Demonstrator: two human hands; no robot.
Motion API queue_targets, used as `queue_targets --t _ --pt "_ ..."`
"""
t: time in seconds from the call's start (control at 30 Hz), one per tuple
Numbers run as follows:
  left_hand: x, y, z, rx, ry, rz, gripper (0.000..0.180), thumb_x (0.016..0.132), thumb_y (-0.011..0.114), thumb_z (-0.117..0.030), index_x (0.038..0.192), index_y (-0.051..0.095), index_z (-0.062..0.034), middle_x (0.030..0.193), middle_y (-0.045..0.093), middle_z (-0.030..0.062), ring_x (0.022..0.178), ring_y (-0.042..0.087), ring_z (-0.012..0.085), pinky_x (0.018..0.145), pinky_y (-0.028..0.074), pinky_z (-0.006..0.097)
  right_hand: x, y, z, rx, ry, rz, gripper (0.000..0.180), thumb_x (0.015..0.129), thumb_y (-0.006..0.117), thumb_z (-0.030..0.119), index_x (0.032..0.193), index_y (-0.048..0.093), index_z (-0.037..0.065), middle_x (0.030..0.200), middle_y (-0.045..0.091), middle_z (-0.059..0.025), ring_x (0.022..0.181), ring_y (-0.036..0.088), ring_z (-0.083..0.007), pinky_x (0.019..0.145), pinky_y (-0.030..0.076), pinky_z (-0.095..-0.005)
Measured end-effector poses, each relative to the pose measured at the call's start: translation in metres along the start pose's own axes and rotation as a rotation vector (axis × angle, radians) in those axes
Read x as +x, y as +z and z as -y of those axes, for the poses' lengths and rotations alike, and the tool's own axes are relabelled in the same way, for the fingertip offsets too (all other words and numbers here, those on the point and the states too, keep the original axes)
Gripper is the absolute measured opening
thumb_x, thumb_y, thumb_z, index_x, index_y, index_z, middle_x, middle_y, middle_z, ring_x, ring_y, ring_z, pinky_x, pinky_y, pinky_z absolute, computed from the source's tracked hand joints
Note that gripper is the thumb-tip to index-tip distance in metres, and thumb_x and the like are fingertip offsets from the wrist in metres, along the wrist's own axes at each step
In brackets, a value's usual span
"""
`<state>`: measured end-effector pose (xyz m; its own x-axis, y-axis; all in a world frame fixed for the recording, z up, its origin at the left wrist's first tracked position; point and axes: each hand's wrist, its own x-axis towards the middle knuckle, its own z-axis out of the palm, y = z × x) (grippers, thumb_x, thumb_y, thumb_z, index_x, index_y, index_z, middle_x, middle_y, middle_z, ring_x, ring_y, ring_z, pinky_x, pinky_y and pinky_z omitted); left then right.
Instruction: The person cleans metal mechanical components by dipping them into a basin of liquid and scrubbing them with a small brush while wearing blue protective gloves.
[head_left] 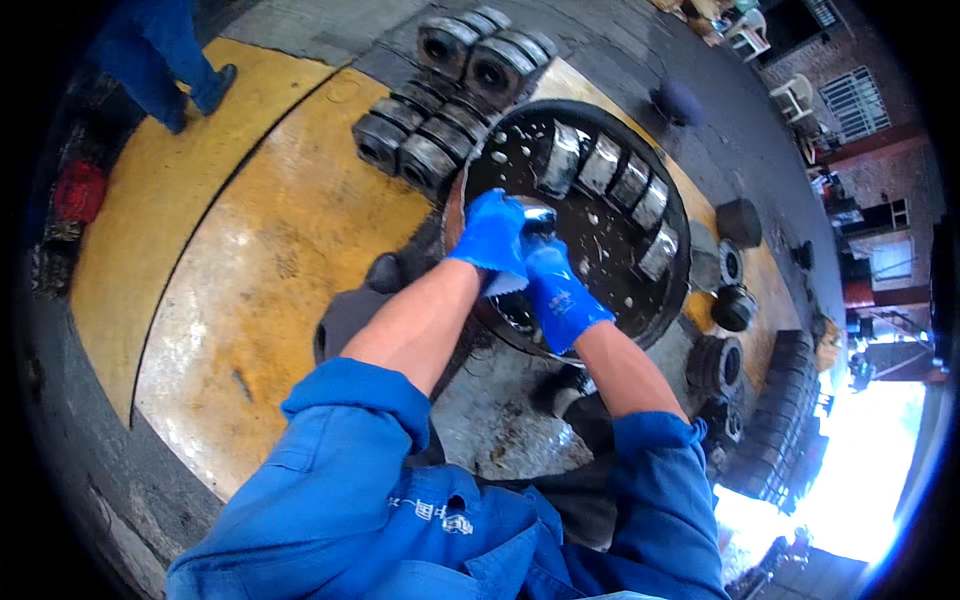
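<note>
Both my hands wear blue gloves and meet over the near left part of a large round pan (682,215) holding dark liquid. My left hand (492,238) and my right hand (558,290) close around a shiny, dark metal piece (540,216). Only its top shows between the gloves; the rest is hidden by my fingers. Beneath my left glove is a pale patch that I cannot make out. Along the pan's far right side several wet, block-like metal pieces (600,165) stand in a curved row. White flecks or suds float on the liquid.
Dirty metal blocks with round holes (430,140) are stacked beyond the pan on a yellow floor plate (270,230). Round metal parts (715,362) and a long ribbed dark stack (775,425) lie to the right. Another person's legs (175,60) are at the far left.
</note>
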<state>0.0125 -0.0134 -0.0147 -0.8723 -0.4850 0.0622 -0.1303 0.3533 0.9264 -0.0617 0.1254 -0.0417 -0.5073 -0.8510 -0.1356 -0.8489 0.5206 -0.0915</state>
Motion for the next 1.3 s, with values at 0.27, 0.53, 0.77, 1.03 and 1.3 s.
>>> queue_targets --t 0.27,0.53,0.77,1.03,1.3 --pt "0.002 0.017 0.024 0.038 -0.148 -0.043 0.055 0.099 0.061 -0.031 0.139 0.056 0.0059 0.135 0.063 0.0264 0.122 0.064 0.0329 0.103 0.05 0.039 -0.012 0.018 -0.016 0.331 -0.303 -0.311 0.042 0.087 0.066 0.02 0.125 0.062 0.002 0.124 0.061 -0.0227 0.103 0.063 -0.041 0.075 0.049 -0.0504" --pt "-0.015 -0.02 -0.006 0.47 -0.005 0.126 0.05 0.098 0.059 -0.027 0.136 0.06 0.0049 0.135 0.063 0.0287 0.127 0.061 0.0365 0.109 0.047 0.039 -0.005 -0.028 0.033 0.542 0.386 0.122 0.029 0.101 0.062 0.022 0.127 0.069 0.012 0.124 0.072 -0.0122 0.107 0.07 -0.0296 0.089 0.055 -0.0455" --pt "-0.013 -0.014 -0.01 0.502 0.142 0.128 0.032 0.09 0.063 -0.023 0.107 0.075 0.0012 0.122 0.07 0.0251 0.124 0.062 0.0418 0.111 0.046 0.045 -0.004 -0.029 0.016 1.689 0.837 -0.03 0.024 0.092 0.07 0.016 0.111 0.073 0.001 0.096 0.075 -0.0099 0.082 0.071 -0.0215 0.072 0.056 -0.0357" --pt "-0.007 -0.007 -0.023 0.646 0.032 0.18 0.049 0.083 0.071 -0.03 0.122 0.072 -0.0002 0.131 0.066 0.0264 0.129 0.06 0.0412 0.114 0.045 0.043 -0.023 -0.069 0.016 0.703 0.596 0.02 0.027 0.097 0.067 0.031 0.11 0.075 0.009 0.096 0.077 -0.0116 0.087 0.073 -0.0254 0.078 0.055 -0.0388" --pt "-0.006 -0.011 -0.024 0.57 -0.107 0.201 0.044 0.096 0.057 -0.027 0.132 0.067 -0.0038 0.134 0.064 0.0265 0.129 0.059 0.0411 0.11 0.047 0.044 -0.042 -0.083 0.034 0.17 0.285 -0.185 0.025 0.095 0.063 0.036 0.113 0.073 0.021 0.101 0.075 -0.0168 0.097 0.071 -0.0402 0.084 0.056 -0.0506"
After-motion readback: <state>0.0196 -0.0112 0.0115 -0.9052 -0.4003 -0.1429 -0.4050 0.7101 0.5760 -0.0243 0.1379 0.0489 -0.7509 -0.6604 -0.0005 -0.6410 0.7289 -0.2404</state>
